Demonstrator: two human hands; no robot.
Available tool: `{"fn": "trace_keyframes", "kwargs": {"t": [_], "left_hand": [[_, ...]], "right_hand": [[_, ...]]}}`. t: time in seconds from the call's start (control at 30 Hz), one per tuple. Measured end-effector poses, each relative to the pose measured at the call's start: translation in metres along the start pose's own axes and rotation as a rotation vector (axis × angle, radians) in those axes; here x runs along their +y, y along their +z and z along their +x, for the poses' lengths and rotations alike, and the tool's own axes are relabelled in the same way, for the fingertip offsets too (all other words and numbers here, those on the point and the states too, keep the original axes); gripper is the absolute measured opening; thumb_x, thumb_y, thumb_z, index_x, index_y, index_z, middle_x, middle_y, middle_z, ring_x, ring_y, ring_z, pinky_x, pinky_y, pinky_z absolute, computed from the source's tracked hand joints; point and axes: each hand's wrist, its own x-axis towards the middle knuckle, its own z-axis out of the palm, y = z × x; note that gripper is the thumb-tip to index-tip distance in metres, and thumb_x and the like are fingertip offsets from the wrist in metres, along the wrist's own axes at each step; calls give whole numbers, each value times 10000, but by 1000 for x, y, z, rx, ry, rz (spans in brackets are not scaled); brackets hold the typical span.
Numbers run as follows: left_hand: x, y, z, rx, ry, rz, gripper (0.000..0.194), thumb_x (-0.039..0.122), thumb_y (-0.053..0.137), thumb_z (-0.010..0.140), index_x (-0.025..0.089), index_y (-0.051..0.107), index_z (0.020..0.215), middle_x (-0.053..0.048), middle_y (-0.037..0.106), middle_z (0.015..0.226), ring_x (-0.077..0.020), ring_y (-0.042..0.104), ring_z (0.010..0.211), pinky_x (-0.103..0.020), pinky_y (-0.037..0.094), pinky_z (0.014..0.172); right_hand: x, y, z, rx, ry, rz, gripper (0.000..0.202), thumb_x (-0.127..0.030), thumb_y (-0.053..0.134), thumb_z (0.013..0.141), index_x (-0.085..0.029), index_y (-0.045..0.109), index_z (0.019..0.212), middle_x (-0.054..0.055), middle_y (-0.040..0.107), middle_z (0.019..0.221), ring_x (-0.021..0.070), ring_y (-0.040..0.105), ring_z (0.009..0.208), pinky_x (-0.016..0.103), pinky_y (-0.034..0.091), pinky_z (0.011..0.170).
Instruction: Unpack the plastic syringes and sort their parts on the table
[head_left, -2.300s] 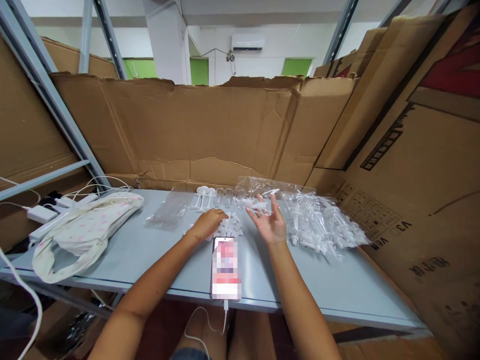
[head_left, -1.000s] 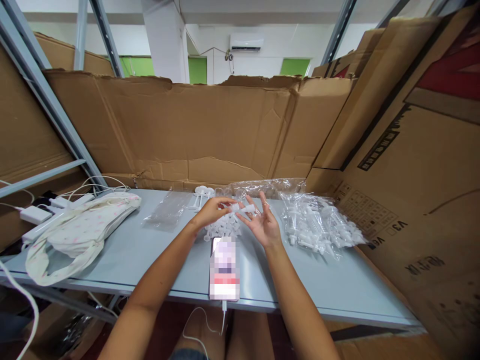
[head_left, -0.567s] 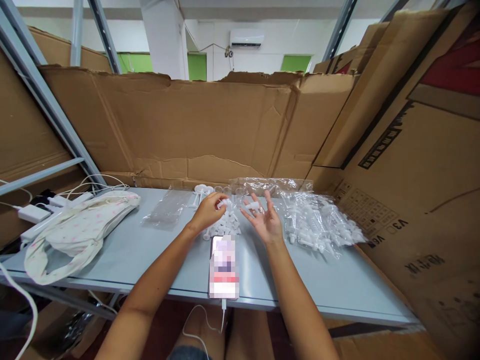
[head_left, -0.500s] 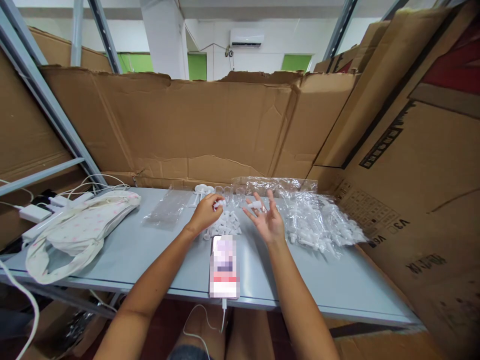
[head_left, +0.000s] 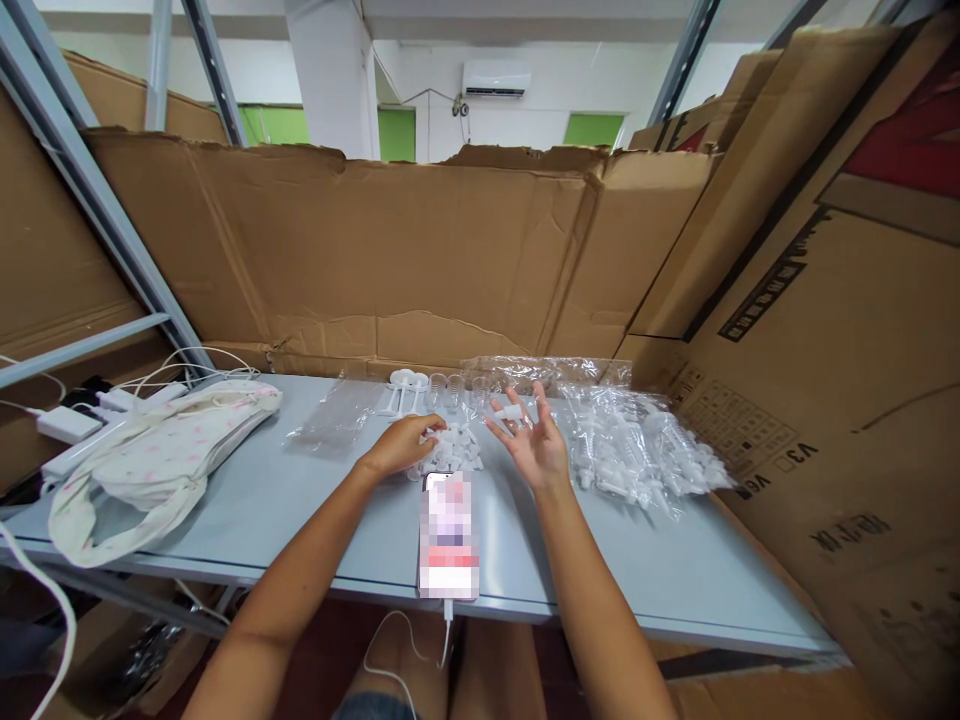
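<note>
My left hand (head_left: 405, 443) reaches over the left side of a heap of small white plastic pieces (head_left: 459, 448), its fingers curled down at the edge; what its fingertips hold, if anything, is hidden. To the right of the heap, my right hand (head_left: 538, 448) is raised with the palm turned up. It holds a short white plastic tube-like piece (head_left: 510, 412) at its fingers, while the other fingers spread apart. Behind the heap stand several clear round containers (head_left: 454, 388) and white long-stemmed parts with round heads (head_left: 408, 390).
A phone (head_left: 448, 535) with a charging cable lies at the front edge. Clear bags of white parts (head_left: 637, 450) are at right, a flat clear bag (head_left: 337, 415) at left. A cloth bag (head_left: 169, 460) and power strip (head_left: 71, 425) sit far left. Cardboard (head_left: 412, 240) walls the back.
My left hand has moved down and slightly left to the heap; the white piece seen at its fingertips before no longer shows. My right hand stays almost still with its piece.
</note>
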Motion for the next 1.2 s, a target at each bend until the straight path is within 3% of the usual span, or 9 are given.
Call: {"fn": "trace_keyframes", "kwargs": {"t": [0.27,0.43,0.53,0.63,0.7,0.8,1.0,1.2], "left_hand": [[-3,-1,-4,-6,13,101,206,223,543,762,218,651,937,-51,673,1014,-223,572,1003,-353,385,908],[-2,-2,-4,42,17,-12,225,254,551,774,210,656,968,-63,667,1050,-225,570,1027,-379,377,940],[6,-4,-2,162,16,-293,233,303,523,809,195,651,971,-67,662,1045,-208,582,1003,-366,414,916],[19,-7,1,253,-34,-746,314,364,543,809,153,621,1029,-102,649,1073,-202,609,973,-359,455,887],[26,-10,3,230,-66,-998,399,378,582,789,140,584,1109,-130,625,1131,-217,612,992,-381,454,902],[32,-14,5,79,-77,-1215,465,393,583,790,144,552,1181,-161,590,1195,-252,588,1056,-419,433,935],[40,-13,7,-95,100,-1102,334,225,645,708,194,656,1040,-92,566,1250,-245,406,1262,-409,343,1035],[33,2,13,14,50,-1022,340,247,599,763,181,615,1096,-109,606,1180,-210,582,1049,-365,450,887]], "right_hand": [[0,0,-1,2,9,-17,501,-453,564,801,-480,391,1271,1,502,1308,241,579,1080,560,416,926],[0,3,-2,4,13,-30,495,-464,566,796,-463,411,1266,5,515,1294,230,580,1079,535,408,945],[2,7,-5,-28,7,-43,489,-470,543,810,-464,394,1276,3,516,1295,229,580,1076,547,406,940],[4,12,-8,-78,18,-50,491,-468,514,829,-465,361,1296,3,511,1308,232,568,1094,555,403,935],[6,15,-10,-104,38,-54,493,-465,506,834,-461,353,1303,5,507,1317,232,561,1106,546,404,937],[8,18,-12,-121,75,-61,493,-464,511,831,-450,365,1301,11,509,1318,231,568,1098,532,413,932],[10,16,-12,-156,80,-99,527,-419,561,806,-428,374,1299,12,518,1317,199,600,1031,526,408,945],[10,14,-13,-158,80,-160,653,-297,652,746,-398,357,1319,28,529,1312,180,627,957,507,434,928]]}}
